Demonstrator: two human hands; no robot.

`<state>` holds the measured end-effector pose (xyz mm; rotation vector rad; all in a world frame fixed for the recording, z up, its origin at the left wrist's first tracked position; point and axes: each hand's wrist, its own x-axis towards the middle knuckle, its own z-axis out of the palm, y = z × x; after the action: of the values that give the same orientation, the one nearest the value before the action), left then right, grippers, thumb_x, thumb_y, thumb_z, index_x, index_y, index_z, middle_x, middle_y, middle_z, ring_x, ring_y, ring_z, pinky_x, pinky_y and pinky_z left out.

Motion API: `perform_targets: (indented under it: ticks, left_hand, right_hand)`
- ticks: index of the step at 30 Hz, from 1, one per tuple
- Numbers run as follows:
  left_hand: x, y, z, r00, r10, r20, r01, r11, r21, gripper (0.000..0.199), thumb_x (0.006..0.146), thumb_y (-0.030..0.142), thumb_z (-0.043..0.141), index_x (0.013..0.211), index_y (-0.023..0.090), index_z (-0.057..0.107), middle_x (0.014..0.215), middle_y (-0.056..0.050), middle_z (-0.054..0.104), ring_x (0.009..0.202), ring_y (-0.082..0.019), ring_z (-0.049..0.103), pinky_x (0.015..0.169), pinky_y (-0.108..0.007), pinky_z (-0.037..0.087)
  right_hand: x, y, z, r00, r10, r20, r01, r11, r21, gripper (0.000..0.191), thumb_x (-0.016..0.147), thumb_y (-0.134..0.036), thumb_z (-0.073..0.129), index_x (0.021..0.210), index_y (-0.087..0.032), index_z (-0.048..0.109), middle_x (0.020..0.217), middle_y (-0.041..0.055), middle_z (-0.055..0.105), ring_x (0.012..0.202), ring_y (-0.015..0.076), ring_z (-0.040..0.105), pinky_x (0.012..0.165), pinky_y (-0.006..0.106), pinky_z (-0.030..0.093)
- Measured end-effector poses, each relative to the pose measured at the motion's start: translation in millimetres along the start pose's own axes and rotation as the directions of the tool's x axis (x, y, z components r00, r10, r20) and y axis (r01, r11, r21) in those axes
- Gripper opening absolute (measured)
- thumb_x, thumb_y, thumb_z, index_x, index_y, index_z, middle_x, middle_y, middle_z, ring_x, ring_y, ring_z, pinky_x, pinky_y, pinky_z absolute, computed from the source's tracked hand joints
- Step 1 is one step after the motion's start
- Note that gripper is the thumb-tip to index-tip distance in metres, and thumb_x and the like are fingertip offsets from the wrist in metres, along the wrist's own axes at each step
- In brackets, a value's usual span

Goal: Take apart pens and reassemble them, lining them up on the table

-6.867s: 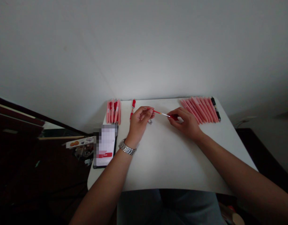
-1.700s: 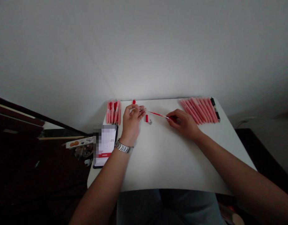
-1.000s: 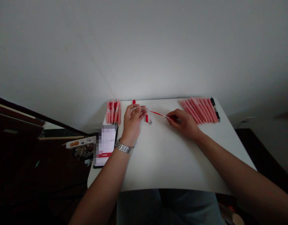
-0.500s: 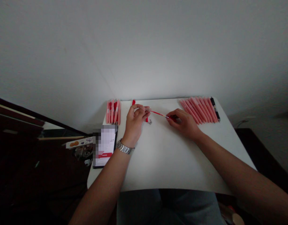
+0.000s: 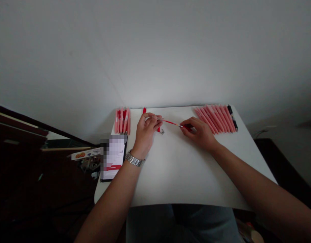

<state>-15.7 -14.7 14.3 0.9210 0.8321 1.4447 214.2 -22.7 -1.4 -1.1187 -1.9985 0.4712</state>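
Note:
Between my hands runs a thin red pen refill, slanting down to the right above the white table. My left hand pinches its clear left end with the fingertips. My right hand is closed on a short red pen part at the refill's right end. Partly hidden behind my left hand, a red pen piece lies on the table, with another red end showing below the fingers. Beside that end is a small silvery piece.
Several pink and red pens lie at the table's back left. Several pink pens and a black pen lie at the back right. A lit phone rests by the left edge; a wall stands behind.

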Motion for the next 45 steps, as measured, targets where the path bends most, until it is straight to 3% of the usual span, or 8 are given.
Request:
perform_targets:
  ticks: [6, 23, 30, 45]
  left_hand:
    - [-2, -3, 2.6, 0.998, -0.03, 0.046, 0.03, 1.0, 0.001, 0.028, 0.084, 0.034, 0.078, 0.096, 0.02, 0.058, 0.103, -0.007, 0.074, 0.097, -0.018, 0.072, 0.097, -0.041, 0.055]
    - [-3, -12, 2.0, 0.985, -0.075, 0.154, 0.073, 0.997, 0.02, 0.026, 0.083, 0.034, 0.08, 0.099, 0.02, 0.066, 0.106, -0.007, 0.074, 0.101, -0.017, 0.071, 0.096, -0.036, 0.057]
    - [-6, -8, 4.2, 0.978, -0.109, 0.176, 0.101, 0.993, 0.058, 0.021, 0.084, 0.033, 0.079, 0.098, 0.018, 0.075, 0.106, -0.007, 0.074, 0.098, -0.016, 0.07, 0.097, -0.032, 0.057]
    - [-7, -3, 3.1, 0.962, -0.146, 0.232, 0.136, 0.989, 0.06, 0.028, 0.086, 0.036, 0.077, 0.108, 0.018, 0.075, 0.116, -0.011, 0.076, 0.104, -0.019, 0.072, 0.1, -0.036, 0.056]
  right_hand:
    - [0, -2, 0, 1.0, -0.008, 0.003, 0.008, 1.0, 0.006, 0.018, 0.097, -0.038, 0.06, 0.101, -0.022, 0.068, 0.086, 0.006, 0.064, 0.072, 0.018, 0.06, 0.066, 0.033, 0.051]
    - [2, -7, 0, 0.999, -0.049, -0.013, 0.049, 0.999, 0.01, 0.015, 0.098, -0.034, 0.06, 0.103, -0.022, 0.068, 0.088, 0.0062, 0.064, 0.073, 0.0179, 0.061, 0.065, 0.032, 0.053]
    - [1, -7, -1, 0.998, -0.068, -0.012, 0.068, 0.997, 0.025, 0.012, 0.097, -0.03, 0.061, 0.104, -0.022, 0.068, 0.089, 0.0062, 0.064, 0.075, 0.018, 0.061, 0.068, 0.033, 0.053]
    - [-1, -6, 1, 0.995, -0.098, -0.003, 0.098, 0.995, 0.003, 0.017, 0.101, -0.03, 0.055, 0.107, -0.021, 0.068, 0.09, 0.0069, 0.068, 0.074, 0.0178, 0.062, 0.067, 0.032, 0.051]
